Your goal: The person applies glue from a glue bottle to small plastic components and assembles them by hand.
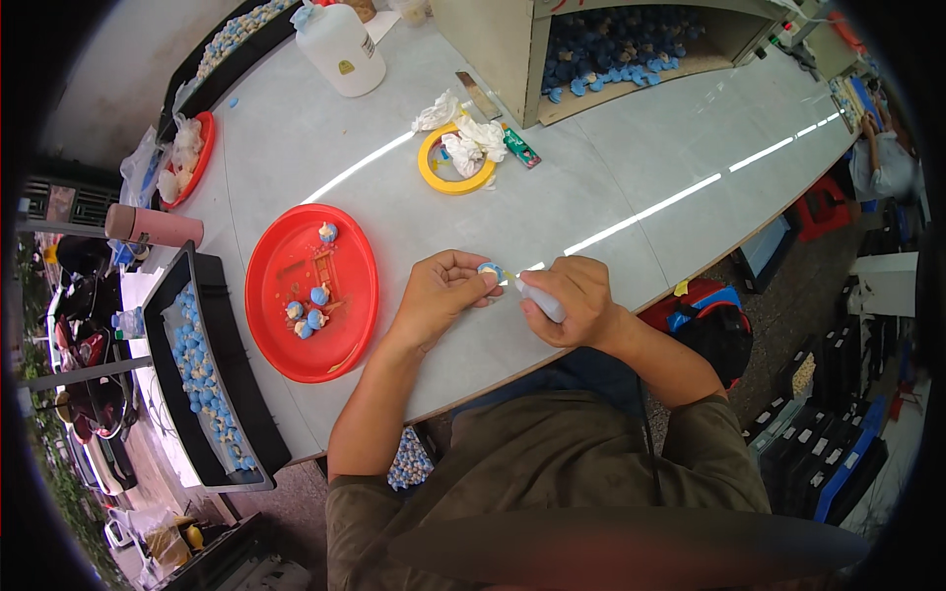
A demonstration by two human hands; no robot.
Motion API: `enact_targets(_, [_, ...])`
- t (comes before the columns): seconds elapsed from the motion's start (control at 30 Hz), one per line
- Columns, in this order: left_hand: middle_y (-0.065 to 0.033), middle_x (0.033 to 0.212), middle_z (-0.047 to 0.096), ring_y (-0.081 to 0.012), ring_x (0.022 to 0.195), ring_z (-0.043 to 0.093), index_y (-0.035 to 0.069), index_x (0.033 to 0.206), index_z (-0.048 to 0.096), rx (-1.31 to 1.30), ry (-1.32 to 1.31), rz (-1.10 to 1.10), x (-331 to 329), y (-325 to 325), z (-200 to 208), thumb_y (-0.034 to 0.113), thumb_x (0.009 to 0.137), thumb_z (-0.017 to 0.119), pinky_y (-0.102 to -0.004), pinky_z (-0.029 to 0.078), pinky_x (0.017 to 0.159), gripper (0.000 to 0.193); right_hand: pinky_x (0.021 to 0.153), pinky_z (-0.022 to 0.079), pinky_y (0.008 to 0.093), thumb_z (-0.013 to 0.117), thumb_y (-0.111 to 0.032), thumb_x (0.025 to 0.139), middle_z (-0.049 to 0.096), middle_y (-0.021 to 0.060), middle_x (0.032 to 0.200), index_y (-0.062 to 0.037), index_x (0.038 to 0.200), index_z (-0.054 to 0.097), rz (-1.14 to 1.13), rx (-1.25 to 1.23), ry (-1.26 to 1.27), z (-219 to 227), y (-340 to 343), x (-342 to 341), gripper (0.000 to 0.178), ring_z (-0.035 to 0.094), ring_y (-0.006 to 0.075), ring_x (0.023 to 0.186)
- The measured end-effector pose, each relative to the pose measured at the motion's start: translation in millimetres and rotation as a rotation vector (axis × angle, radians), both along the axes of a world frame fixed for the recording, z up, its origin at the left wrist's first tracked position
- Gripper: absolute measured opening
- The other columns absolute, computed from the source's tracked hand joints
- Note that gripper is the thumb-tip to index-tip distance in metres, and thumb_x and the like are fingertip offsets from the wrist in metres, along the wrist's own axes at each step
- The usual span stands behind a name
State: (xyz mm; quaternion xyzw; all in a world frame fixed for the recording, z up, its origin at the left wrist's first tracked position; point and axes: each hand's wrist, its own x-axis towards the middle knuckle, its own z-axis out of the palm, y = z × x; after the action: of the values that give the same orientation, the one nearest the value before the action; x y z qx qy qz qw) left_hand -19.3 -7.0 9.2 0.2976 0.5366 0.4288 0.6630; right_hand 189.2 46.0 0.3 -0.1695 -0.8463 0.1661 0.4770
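Over the front of the grey table, my left hand (445, 295) pinches a small blue and cream figurine piece (490, 270) between thumb and fingers. My right hand (576, 303) is wrapped round a small translucent squeeze bottle (543, 299), its narrow tip pointing left, close to the piece. Whether the tip touches the piece I cannot tell. To the left of my hands lies a round red plate (345, 357), holding several similar blue and cream pieces (319, 295).
A black tray (258, 433) of blue pieces is at the left edge. Farther back are yellow tape (430, 177), crumpled tissue (463, 148), a green box (521, 147), a white jug (341, 49) and an open-fronted cabinet (493, 49) with blue pieces. Another person (882, 163) is at far right.
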Motion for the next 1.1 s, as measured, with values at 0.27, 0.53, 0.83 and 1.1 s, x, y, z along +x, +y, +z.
enact_targets(0.27, [-0.0128, 0.096, 0.069, -0.0173, 0.086, 0.069, -0.005, 0.109, 0.058, -0.017, 0.027, 0.021, 0.9, 1.0, 1.1, 0.009, 0.087, 0.070, -0.0233, 0.054, 0.071, 0.029, 0.044, 0.040, 0.0312, 0.073, -0.006, 0.066, 0.053, 0.0066, 0.061, -0.0002, 0.089, 0.063, -0.019, 0.039, -0.003, -2.4, -3.5, 0.7, 0.026, 0.052, 0.0216, 0.047])
enact_targets(0.53, [-0.0146, 0.104, 0.066, -0.0202, 0.094, 0.068, -0.002, 0.112, 0.054, 0.012, -0.050, 0.040, -1.0, 0.4, -1.9, 0.004, 0.083, 0.073, -0.0251, 0.054, 0.078, 0.035, 0.046, 0.043, 0.0327, 0.071, -0.005, 0.069, 0.059, 0.0110, 0.064, 0.0010, 0.091, 0.063, -0.012, -0.106, 0.121, -0.4, -0.4, 4.0, 0.024, 0.054, 0.0246, 0.048])
enact_targets(0.83, [-0.0174, 0.108, 0.061, -0.0231, 0.099, 0.067, -0.004, 0.112, 0.050, 0.072, -0.069, 0.036, 0.5, -0.9, -3.1, -0.002, 0.082, 0.072, -0.0284, 0.055, 0.085, 0.038, 0.047, 0.044, 0.0331, 0.070, -0.005, 0.070, 0.060, 0.0123, 0.065, 0.0009, 0.092, 0.063, -0.004, -0.141, 0.064, 2.9, -0.7, -2.6, 0.023, 0.056, 0.0258, 0.050])
enact_targets(1.1, [-0.0164, 0.109, 0.063, -0.0212, 0.100, 0.067, -0.002, 0.113, 0.051, 0.014, -0.062, 0.051, 1.1, 0.8, 3.5, -0.001, 0.082, 0.072, -0.0270, 0.055, 0.084, 0.038, 0.046, 0.042, 0.0326, 0.070, -0.004, 0.069, 0.059, 0.0113, 0.065, 0.0015, 0.091, 0.064, -0.003, -0.085, 0.122, 3.2, -1.1, 1.8, 0.024, 0.055, 0.0248, 0.049])
